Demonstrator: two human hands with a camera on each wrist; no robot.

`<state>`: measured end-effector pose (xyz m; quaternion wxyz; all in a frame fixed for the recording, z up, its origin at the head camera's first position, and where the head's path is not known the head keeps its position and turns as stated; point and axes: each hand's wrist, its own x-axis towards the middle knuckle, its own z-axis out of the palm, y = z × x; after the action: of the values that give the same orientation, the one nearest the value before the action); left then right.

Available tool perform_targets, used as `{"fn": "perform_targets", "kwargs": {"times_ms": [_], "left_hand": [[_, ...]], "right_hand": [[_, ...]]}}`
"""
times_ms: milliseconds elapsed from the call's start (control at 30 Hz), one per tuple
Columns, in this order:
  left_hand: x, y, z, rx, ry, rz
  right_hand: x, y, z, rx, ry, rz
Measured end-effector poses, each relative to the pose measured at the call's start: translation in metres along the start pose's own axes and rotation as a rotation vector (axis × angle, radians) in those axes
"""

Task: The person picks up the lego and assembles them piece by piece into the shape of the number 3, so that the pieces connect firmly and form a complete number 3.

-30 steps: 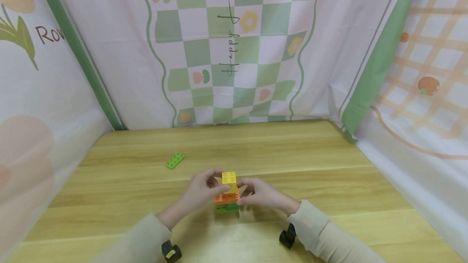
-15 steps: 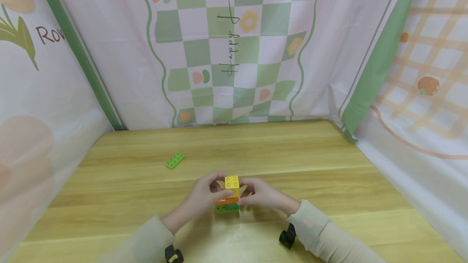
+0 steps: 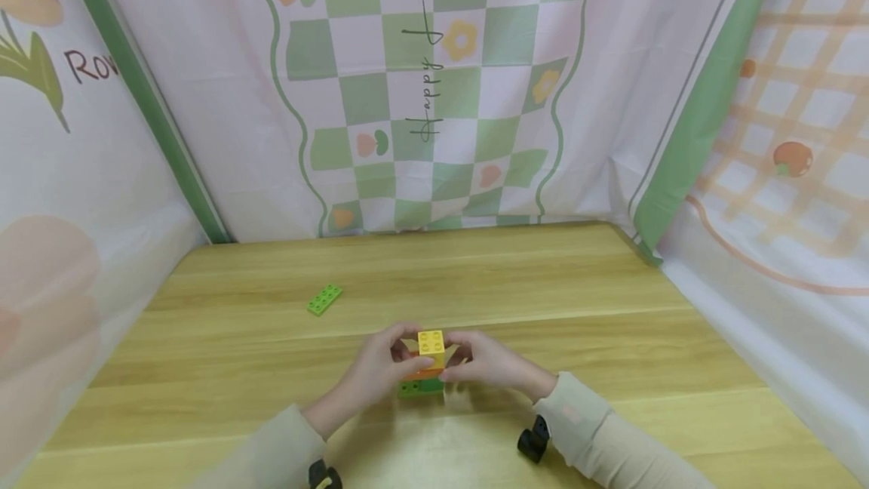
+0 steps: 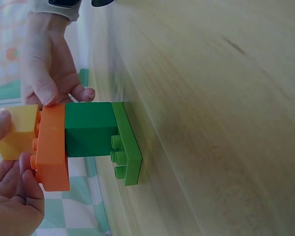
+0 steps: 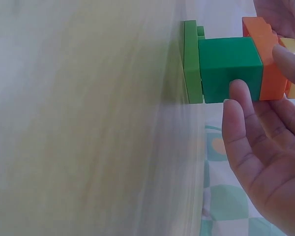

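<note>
A small toy-brick tower stands on the table. Its base is a flat light-green brick, under a dark-green brick. Above that lies a longer orange brick, overhanging to the left. The yellow brick sits at the top, over the orange brick's right end; whether it is fully pressed down I cannot tell. My left hand pinches the yellow brick, with fingers near the orange studs. My right hand holds the tower's right side, thumb at the orange brick and fingertips against the dark-green brick.
Another flat light-green brick lies farther back on the wooden table, to the left. Printed cloth hangs behind the table and on both sides. Black devices are strapped to both wrists.
My left hand has moved slightly right and down with the yellow brick, which now covers the right end of the orange brick. The right hand has stayed in place.
</note>
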<state>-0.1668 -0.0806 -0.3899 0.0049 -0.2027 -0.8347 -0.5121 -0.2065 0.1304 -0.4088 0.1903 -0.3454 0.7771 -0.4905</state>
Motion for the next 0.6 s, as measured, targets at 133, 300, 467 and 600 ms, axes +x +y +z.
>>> {"fn": "perform_targets", "kwargs": {"times_ms": [133, 300, 467, 600], "left_hand": [[-0.0004, -0.0004, 0.0006, 0.018, 0.006, 0.017], [-0.0018, -0.0002, 0.0008, 0.06, 0.009, 0.048], [-0.002, 0.0004, 0.0001, 0.112, 0.009, 0.094], [-0.0008, -0.0003, -0.0008, 0.167, 0.006, 0.131]], "right_hand": [[-0.0004, 0.0002, 0.0003, -0.001, -0.002, 0.0], [-0.0002, 0.0004, 0.0, 0.004, -0.003, 0.009], [-0.0003, 0.0006, 0.0, 0.012, -0.005, 0.014], [-0.0003, 0.0011, 0.0001, 0.01, -0.007, 0.015]]}}
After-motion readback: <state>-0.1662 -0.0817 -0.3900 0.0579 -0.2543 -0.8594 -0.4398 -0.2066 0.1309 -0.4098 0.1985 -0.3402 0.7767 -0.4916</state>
